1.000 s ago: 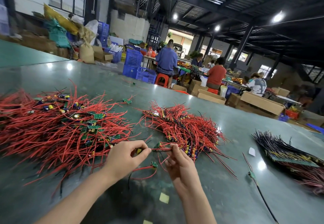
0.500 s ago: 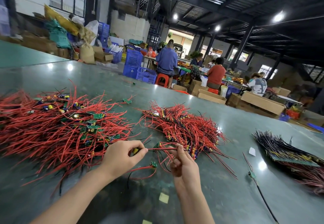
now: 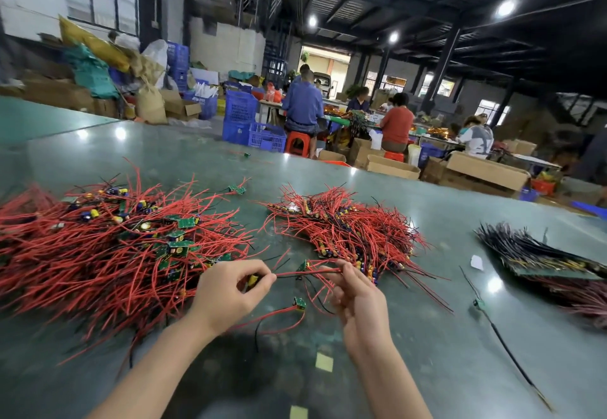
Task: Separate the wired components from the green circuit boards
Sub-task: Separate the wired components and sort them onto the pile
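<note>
Currently both hands pinch one red wire (image 3: 307,273): left hand (image 3: 226,290), right hand (image 3: 358,300). Large unsorted pile (image 3: 108,248) remains centre-left; work appears early.

— Where does the one view look from?
— From the person's head, forward and down across the green table (image 3: 427,369), wide-angled, so the edges bend.
— How near?
— Close: both forearms reach in from the bottom edge, the left hand (image 3: 226,290) and right hand (image 3: 359,303) near the middle. Farther off, the hall and seated workers (image 3: 303,106) fill the upper half.
</note>
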{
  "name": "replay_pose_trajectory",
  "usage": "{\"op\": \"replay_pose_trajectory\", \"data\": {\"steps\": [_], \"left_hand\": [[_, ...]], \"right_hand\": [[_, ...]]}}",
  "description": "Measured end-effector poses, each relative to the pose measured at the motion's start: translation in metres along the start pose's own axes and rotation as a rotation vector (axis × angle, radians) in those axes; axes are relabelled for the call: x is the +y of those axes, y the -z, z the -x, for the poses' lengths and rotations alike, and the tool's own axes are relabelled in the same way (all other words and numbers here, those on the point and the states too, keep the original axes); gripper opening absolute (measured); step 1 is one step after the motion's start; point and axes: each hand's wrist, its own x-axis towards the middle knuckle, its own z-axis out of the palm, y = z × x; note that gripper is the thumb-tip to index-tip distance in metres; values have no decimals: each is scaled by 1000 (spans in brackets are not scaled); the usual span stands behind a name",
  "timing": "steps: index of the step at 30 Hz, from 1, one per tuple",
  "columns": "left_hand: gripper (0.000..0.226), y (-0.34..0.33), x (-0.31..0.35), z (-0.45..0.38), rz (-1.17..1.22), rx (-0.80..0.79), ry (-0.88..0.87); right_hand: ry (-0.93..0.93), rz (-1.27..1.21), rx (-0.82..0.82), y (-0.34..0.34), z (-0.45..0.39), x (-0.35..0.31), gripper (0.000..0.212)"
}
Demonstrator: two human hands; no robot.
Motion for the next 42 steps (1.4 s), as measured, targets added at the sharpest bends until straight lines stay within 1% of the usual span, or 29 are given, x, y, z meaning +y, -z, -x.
{"op": "replay_pose_trajectory", "data": {"steps": [2, 5, 7, 8, 9, 10, 11, 13, 14, 15, 17, 18, 19, 21, 22, 23, 25, 26, 27, 29, 30, 31, 32, 33, 35, 37, 39, 40, 42], "left_hand": [[19, 2, 2, -3, 176, -42, 63], [23, 5, 15, -8, 520, -210, 231], [26, 1, 23, -8, 786, -358, 476], [27, -1, 26, -7, 964, -429, 621], [26, -4, 27, -7, 1181, -467, 747], [20, -6, 27, -7, 1416, -467, 835], [19, -7, 26, -6, 1628, -450, 877], [42, -6, 26, -6, 1917, -406, 851], [48, -4, 25, -6, 1994, -363, 832], [48, -5, 25, -6, 2020, -313, 830], [34, -8, 25, -6, 1953, -196, 842], [32, -9, 25, -6, 1922, -149, 844], [38, -11, 24, -5, 1925, -122, 839], [64, -14, 21, -4, 1974, -108, 829], [76, -14, 21, -4, 1987, -100, 824], [82, -15, 21, -3, 1981, -89, 821], [78, -22, 23, -2, 1931, -60, 803], [72, -25, 24, -1, 1892, -42, 780], [66, -29, 26, 1, 1842, -22, 751], [59, -34, 27, 3, 1739, -9, 696], [53, -35, 27, 5, 1697, -21, 680], [43, -36, 28, 5, 1662, -41, 665], [33, -36, 29, 6, 1625, -68, 646], [30, -36, 31, 7, 1578, -91, 625], [29, -37, 34, 7, 1462, -121, 571], [37, -39, 36, 9, 1377, -139, 512], [35, -37, 37, 10, 1324, -199, 478], [33, -36, 36, 10, 1344, -247, 489], [28, -32, 35, 9, 1427, -351, 582]], "right_hand": [[1, 7, -19, -2, 1, -4, 18], [-47, -117, -85, -7, 0, -19, 17], [-52, -148, -128, -13, -3, -32, 14], [-38, -124, -142, -16, -5, -37, 15], [-15, -84, -152, -18, -6, -42, 18], [24, -22, -153, -20, -9, -44, 22], [89, 87, -142, -20, -11, -44, 25], [264, 417, -94, -19, -14, -39, 26], [355, 577, -82, -17, -15, -34, 24], [431, 713, -89, -15, -17, -29, 23], [517, 933, -140, -11, -19, -17, 22], [548, 1025, -167, -7, -19, -11, 25], [585, 1097, -199, -4, -20, -5, 30], [633, 1186, -293, 5, -17, 7, 41], [636, 1207, -340, 6, -14, 12, 44], [647, 1207, -375, 5, -12, 16, 43], [723, 1145, -370, 2, -9, 21, 32], [741, 1057, -322, -1, -6, 23, 25], [701, 921, -266, -5, -4, 24, 22], [490, 603, -182, -12, 0, 24, 24], [379, 481, -164, -13, 2, 22, 20], [286, 384, -163, -14, 3, 21, 16], [217, 311, -166, -13, 4, 19, 18], [165, 258, -178, -12, 4, 17, 24], [134, 233, -211, -11, 2, 14, 33], [174, 297, -236, -12, 2, 13, 42], [179, 308, -246, -11, 3, 10, 46], [168, 296, -256, -10, 2, 7, 46], [168, 320, -266, -7, 2, 1, 38]]}}
